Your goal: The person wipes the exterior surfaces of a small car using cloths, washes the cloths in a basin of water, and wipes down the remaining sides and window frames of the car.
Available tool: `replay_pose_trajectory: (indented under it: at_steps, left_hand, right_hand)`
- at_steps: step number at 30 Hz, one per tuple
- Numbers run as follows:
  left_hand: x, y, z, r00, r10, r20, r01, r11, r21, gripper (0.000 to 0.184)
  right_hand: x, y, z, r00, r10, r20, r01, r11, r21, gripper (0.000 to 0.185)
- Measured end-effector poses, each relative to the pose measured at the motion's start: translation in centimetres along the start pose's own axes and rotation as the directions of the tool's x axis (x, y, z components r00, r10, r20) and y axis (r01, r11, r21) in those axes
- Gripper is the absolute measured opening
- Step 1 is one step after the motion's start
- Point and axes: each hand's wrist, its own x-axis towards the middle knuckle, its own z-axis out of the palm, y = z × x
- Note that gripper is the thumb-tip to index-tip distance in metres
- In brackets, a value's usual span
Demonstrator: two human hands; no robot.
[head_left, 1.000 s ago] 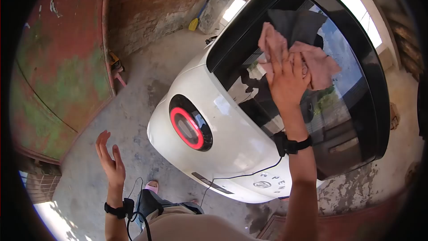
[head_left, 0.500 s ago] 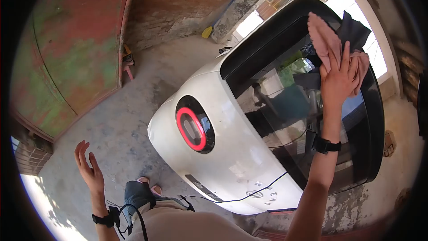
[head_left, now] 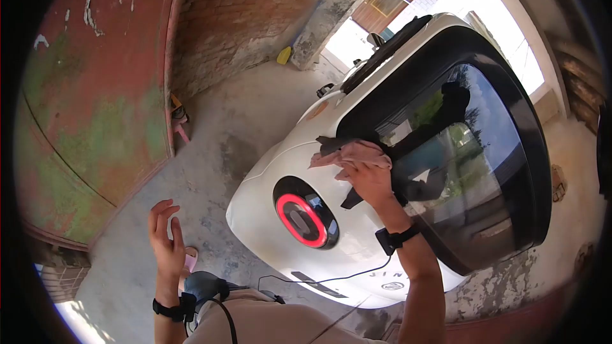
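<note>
In the head view, my right hand (head_left: 370, 185) presses a crumpled pink cloth (head_left: 357, 153) against the back of a white car (head_left: 360, 248). A dark cloth (head_left: 330, 145) is bunched together with the pink one, its corner sticking out to the left. Both lie around the lower left corner of the rear window (head_left: 475, 146), partly over the white body panel. Below them sits the oval tail light (head_left: 299, 220) with its red ring. My left hand (head_left: 167, 242) hangs in the air left of the car, thumb apart from the fingers, holding nothing.
A thin black cable (head_left: 344, 276) runs from my right wristband across my front. A red and green metal door (head_left: 102, 108) stands at the left. Behind are a brick wall (head_left: 242, 25), a yellow-headed broom (head_left: 284, 55) and a bright doorway. Concrete floor (head_left: 210, 185) lies beside the car.
My right hand has carried the cloths from the window's upper right down and left to its lower left edge. My left hand has shifted slightly right, and the view has moved.
</note>
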Motion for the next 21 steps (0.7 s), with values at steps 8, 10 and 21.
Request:
replay_pose_trajectory:
  at_steps: [8, 10, 21]
  left_hand:
    - [8.1, -9.2, -5.9, 0.996, 0.0, 0.086, -0.012, 0.989, 0.146, 0.022]
    - [10.0, -10.3, -5.1, 0.99, -0.014, 0.139, -0.004, 0.992, 0.127, 0.022]
    - [12.2, -9.8, 0.6, 0.938, 0.106, 0.329, -0.053, 0.985, -0.165, 0.023]
  right_hand:
    - [13.8, 17.5, -12.7, 0.894, 0.368, -0.255, -0.433, 0.563, -0.704, 0.045]
    - [13.7, 14.4, -9.8, 0.883, 0.42, -0.211, -0.445, 0.604, -0.661, 0.044]
    - [6.7, -12.9, 5.6, 0.884, 0.336, 0.324, -0.378, 0.923, 0.075, 0.038]
